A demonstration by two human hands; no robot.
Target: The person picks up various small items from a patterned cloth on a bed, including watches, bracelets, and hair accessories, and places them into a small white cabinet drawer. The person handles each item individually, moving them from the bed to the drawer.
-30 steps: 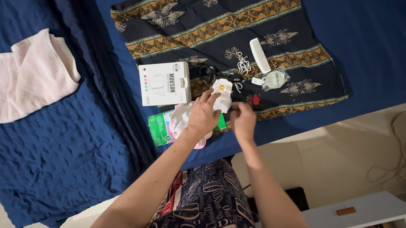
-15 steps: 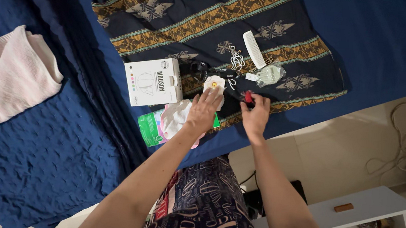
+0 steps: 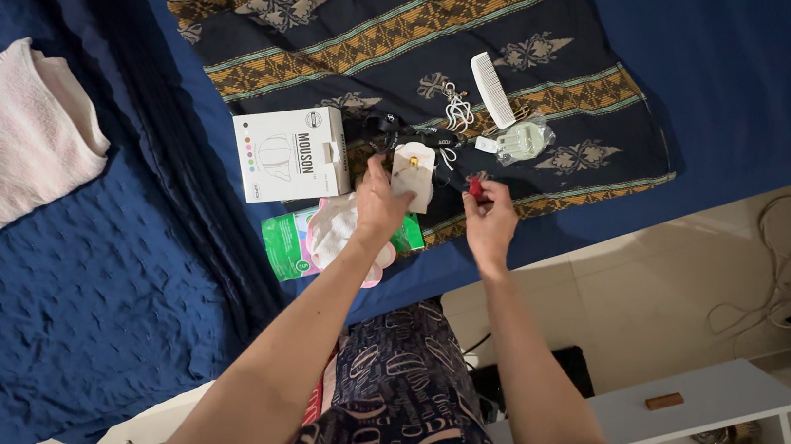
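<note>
The right hand (image 3: 488,224) pinches a small red object (image 3: 475,188) at its fingertips, just above the patterned dark cloth (image 3: 387,25) on the blue bed (image 3: 113,300). The left hand (image 3: 380,201) grasps a small white pouch with a gold clasp (image 3: 414,170). To my eye, steadying the pouch flat would help. Nearby lie one white comb (image 3: 492,88), one white cardboard box (image 3: 290,153), one green packet (image 3: 287,243) and one pink towel (image 3: 7,142).

Pink towel (image 3: 7,147) cut off left
</note>
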